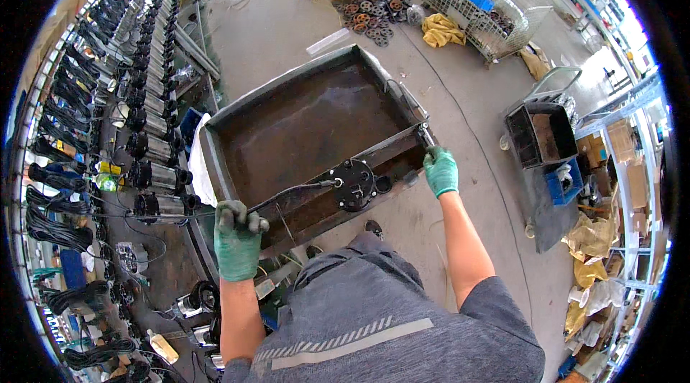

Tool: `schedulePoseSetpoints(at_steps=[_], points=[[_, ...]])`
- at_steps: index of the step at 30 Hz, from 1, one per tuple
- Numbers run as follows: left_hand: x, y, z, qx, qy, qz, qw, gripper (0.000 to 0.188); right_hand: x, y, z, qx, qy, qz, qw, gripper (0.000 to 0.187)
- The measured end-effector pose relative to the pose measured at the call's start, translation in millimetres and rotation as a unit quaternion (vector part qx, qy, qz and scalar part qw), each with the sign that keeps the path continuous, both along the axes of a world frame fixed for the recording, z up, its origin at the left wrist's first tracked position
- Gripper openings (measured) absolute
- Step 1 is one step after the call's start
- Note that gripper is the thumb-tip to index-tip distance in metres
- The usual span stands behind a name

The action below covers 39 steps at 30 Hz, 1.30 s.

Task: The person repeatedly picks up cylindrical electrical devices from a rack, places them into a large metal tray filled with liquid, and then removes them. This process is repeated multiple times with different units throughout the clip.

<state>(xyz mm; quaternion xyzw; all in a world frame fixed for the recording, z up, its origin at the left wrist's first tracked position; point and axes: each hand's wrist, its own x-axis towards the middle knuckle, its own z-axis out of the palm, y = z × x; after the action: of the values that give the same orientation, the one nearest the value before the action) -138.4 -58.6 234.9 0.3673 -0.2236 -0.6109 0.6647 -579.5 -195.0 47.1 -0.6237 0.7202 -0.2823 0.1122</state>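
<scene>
A large dark metal tank point(305, 113) with shallow brown liquid stands before me, a bar crossing its near part. Over that near strip sits a round black pump head point(354, 185) with bolts around its top. From its side a black cable point(295, 190) runs left to my left hand point(239, 239), green-gloved, its fingers curled around the cable at the tank's near left corner. My right hand point(441, 172), also gloved, is closed on a slim silver metal piece point(426, 134) at the right rim. Its fingers partly hide that piece, so I cannot tell its exact kind.
Rows of metal pump bodies point(152, 151) and coiled black cables point(61, 225) line the left. A cart point(550, 221) carrying a black bin point(543, 135) stands right. Farther off are a wire cage point(467, 13) and piled dark wheel-like parts point(370, 9). A thin cable point(474, 106) crosses the floor.
</scene>
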Motion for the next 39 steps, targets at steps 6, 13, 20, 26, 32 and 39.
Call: schedulePoseSetpoints(at_steps=[6,13,20,26,32,39], points=[[-3.0,3.6,-16.3,0.017,0.026,-0.014,0.999,0.026,52.2,33.3,-32.3,0.166,-0.040,0.117,0.978,0.027],[-10.5,12.3,-15.8,0.021,0.016,0.013,1.000,0.027,76.4,33.4,-37.9,0.201,-0.043,0.071,0.976,0.025],[-10.0,15.7,-18.1,0.013,0.006,0.017,1.000,0.026,74.4,29.6,-50.1,0.187,-0.035,0.084,0.978,0.021],[-10.0,12.2,-19.2,0.005,0.028,0.011,1.000,0.018,68.0,27.4,-60.4,0.176,-0.021,0.096,0.979,0.020],[-7.0,10.9,-24.3,-0.003,0.034,0.002,0.999,0.016,72.2,28.9,-48.5,0.182,-0.009,0.095,0.979,0.021],[-5.8,10.9,-23.1,0.003,0.038,-0.004,0.999,0.015,75.3,28.2,-41.8,0.195,-0.001,0.084,0.977,0.021]])
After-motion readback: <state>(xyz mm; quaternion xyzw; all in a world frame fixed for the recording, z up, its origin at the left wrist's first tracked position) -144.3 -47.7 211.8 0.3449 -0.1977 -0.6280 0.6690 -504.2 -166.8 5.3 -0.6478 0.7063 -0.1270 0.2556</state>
